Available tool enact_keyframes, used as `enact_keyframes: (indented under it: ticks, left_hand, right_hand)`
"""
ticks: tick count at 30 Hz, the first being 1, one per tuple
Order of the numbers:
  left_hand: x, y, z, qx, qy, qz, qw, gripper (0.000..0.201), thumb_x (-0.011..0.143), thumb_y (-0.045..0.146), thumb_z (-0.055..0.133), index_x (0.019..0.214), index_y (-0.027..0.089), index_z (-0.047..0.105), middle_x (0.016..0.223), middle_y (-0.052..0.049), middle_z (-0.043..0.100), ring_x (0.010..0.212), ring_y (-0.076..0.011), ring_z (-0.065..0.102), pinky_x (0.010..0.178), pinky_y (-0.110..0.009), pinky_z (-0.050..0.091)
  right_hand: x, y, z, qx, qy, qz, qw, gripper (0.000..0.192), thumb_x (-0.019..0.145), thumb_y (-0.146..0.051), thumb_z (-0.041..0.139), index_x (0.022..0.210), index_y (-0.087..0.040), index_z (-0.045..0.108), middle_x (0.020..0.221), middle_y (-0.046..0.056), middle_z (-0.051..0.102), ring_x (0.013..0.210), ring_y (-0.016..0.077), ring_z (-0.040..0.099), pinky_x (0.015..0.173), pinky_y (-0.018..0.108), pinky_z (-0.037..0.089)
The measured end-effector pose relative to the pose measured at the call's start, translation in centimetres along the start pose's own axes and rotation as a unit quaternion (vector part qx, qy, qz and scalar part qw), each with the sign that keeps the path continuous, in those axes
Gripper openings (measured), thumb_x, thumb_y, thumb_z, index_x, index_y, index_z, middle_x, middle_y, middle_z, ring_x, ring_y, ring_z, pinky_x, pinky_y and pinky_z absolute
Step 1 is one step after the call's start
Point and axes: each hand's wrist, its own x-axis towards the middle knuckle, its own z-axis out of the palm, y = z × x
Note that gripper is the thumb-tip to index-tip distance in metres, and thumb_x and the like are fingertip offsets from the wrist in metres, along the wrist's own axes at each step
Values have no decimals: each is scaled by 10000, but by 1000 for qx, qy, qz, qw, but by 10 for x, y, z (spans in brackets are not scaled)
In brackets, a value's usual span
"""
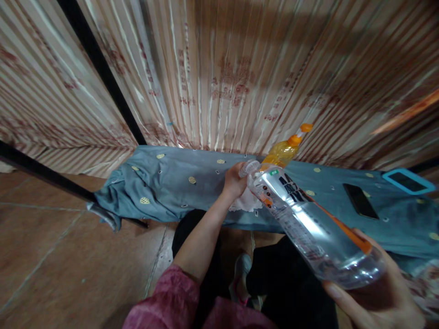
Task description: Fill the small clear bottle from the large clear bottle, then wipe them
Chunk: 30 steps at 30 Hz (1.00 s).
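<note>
The clear bottle (pixel 310 221) hides the bottom of the yellow bottle (pixel 279 153). The clear bottle's small words (pixel 303 233) look too blurry to read.

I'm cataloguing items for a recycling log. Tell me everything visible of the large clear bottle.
The clear bottle looks like plastic, with a silvery label carrying black lettering, an orange stripe and a small green patch. No cap shows on its neck, and no liquid is evident inside. Held up on a slant, its neck points toward the picture's upper left. The right hand grips its base; the left hand is at its neck, exact contact unclear.
</note>
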Motion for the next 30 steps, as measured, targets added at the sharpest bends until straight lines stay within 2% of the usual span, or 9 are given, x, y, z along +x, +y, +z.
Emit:
enact_keyframes:
  ticks: [6, 11, 15, 18, 23, 27, 30]
  left_hand:
    - [-1, -1, 1, -9, 2, -10, 1000, 139, 938, 332, 703, 972, 218, 774, 1033, -56, 854, 972, -253, 795, 917, -349, 629]
    - [-2, -3, 1, -10, 2, 7, 1000, 151, 940, 330, 704, 992, 211, 781, 1059, -78, 856, 1007, -273, 801, 951, -377, 629]
    - [-1, -3, 1, -19, 3, 4, 1000, 151, 928, 329, 725, 1009, 216, 784, 1094, -80, 859, 1040, -271, 799, 989, -382, 629]
    - [-1, -2, 1, -12, 3, 1, 1000, 165, 932, 357, 726, 997, 217, 785, 1081, -73, 860, 1028, -270, 798, 979, -380, 631]
    - [-1, -3, 1, -6, 1, 8, 1000, 168, 952, 349, 692, 994, 216, 785, 1081, -77, 862, 1016, -273, 802, 965, -381, 633]
    - [0, -2, 1, -2, 1, 0, 1000, 154, 948, 342, 700, 990, 222, 787, 1077, -67, 865, 1035, -272, 802, 966, -375, 635]
    - [0, -2, 1, -13, 1, -1, 1000, 157, 943, 338, 713, 1011, 218, 788, 1093, -67, 865, 1040, -270, 804, 977, -374, 633]
  right_hand:
    - [0, 2, -2, -5, -2, -4, 1000, 1014, 645, -534, 993, 1537, -270, 589, 1587, 159, 612, 1316, 429, 694, 1057, 599, 623]
    - [2, 2, -1, -7, 1, -10, 1000, 1012, 612, -517, 1012, 1511, -269, 617, 1552, 156, 642, 1286, 427, 713, 1006, 587, 651]
    - [0, -3, 1, -9, 5, -2, 1000, 1019, 639, -550, 994, 1532, -269, 593, 1563, 154, 635, 1318, 427, 695, 1058, 593, 625]
    - [0, -3, -1, -17, 6, -14, 1000, 1011, 631, -545, 999, 1519, -258, 609, 1549, 158, 645, 1304, 428, 704, 1025, 569, 645]
    - [1, 3, -3, -17, -5, -18, 1000, 1028, 658, -542, 986, 1556, -257, 575, 1636, 170, 565, 1341, 434, 678, 1052, 611, 623]
    - [2, 4, -3, -12, -3, -23, 1000, 1015, 627, -505, 1010, 1527, -268, 604, 1587, 166, 610, 1328, 434, 687, 1031, 593, 637]
    - [1, 1, -1, -4, 3, -12, 1000, 1025, 611, -524, 1011, 1523, -285, 609, 1615, 167, 582, 1340, 450, 675, 1063, 646, 604]
